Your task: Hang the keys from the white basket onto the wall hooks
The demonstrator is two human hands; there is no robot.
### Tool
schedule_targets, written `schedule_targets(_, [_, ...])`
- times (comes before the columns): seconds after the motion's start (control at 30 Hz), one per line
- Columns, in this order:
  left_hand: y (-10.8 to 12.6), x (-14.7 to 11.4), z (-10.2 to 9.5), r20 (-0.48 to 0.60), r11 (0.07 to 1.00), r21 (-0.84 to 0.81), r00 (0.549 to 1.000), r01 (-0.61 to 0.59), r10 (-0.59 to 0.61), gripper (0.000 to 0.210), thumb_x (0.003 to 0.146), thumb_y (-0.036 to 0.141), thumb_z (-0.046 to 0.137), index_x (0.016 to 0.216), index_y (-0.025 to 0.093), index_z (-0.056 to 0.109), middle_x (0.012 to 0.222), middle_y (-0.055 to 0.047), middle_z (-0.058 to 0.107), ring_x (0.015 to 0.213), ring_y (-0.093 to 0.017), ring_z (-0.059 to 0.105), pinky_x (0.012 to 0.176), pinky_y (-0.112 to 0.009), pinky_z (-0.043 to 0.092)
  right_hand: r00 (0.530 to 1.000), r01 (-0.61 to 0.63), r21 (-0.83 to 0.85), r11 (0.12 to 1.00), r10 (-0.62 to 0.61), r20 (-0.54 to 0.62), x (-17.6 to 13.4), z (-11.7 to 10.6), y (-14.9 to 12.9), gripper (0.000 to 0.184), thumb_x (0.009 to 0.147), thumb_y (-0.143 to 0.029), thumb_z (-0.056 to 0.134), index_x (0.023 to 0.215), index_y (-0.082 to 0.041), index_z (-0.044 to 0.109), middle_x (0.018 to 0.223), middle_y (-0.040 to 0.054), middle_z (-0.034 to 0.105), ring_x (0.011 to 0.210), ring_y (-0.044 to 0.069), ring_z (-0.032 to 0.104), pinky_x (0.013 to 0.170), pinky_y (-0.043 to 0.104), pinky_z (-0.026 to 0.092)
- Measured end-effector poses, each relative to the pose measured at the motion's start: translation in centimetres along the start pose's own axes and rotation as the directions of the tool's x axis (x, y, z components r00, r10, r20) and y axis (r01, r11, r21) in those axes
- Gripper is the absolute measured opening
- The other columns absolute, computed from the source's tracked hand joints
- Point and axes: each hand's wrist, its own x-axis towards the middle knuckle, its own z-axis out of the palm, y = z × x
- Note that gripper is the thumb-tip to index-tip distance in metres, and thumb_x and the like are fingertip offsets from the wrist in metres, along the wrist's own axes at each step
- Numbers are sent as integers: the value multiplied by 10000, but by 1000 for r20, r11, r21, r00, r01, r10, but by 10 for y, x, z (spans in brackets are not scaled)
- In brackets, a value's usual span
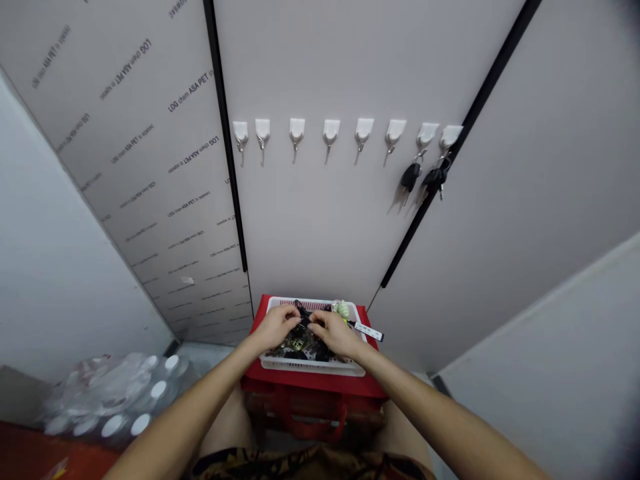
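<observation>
A white slotted basket [310,365] sits on a red box [320,385] against the wall. It holds several dark keys and key fobs [300,341]. My left hand [275,325] and my right hand [334,331] meet over the basket, fingers pinched together on a black key item [303,311] between them. A white strap with dark print [369,330] hangs over the basket's right rim, next to a pale green tassel [343,308]. Above, a row of white wall hooks [330,130] runs across the panel; the two rightmost carry black key bunches [425,179].
A shrink-wrapped pack of water bottles [117,400] lies on the floor to the left. Grey wall panels with black seams [227,147] face me. The left panel wears printed protective film [165,133]. A lighter wall [550,373] closes in on the right.
</observation>
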Motion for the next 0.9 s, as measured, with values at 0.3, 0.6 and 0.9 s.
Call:
schedule_targets(0.3, [29, 24, -10, -109, 851, -520, 982, 75, -154, 115, 608, 258, 435, 621, 145, 452, 491, 59, 406, 468, -58, 368, 468, -173, 300, 984, -102, 587, 803, 168, -59, 14, -31, -21, 124, 637, -274, 433, 632, -150, 427, 473, -57, 438, 416, 44, 406, 423, 167, 324])
schedule_targets(0.6, [43, 26, -18, -26, 694, -711, 981, 117, -192, 152, 552, 202, 510, 683, 127, 489, 545, 43, 469, 472, -44, 409, 485, -173, 314, 971, -51, 629, 776, 186, -151, 11, -44, -29, 119, 650, -278, 414, 655, -160, 431, 477, -58, 450, 425, 54, 422, 456, 192, 360])
schedule_targets(0.9, [60, 28, -27, -212, 828, -560, 972, -39, -98, 87, 534, 104, 483, 612, 135, 458, 494, 65, 419, 470, -40, 376, 465, -158, 300, 932, 211, 289, 934, -103, -348, 0, -65, -47, 150, 606, -112, 395, 678, -160, 517, 789, 26, 534, 775, 120, 473, 695, 256, 357])
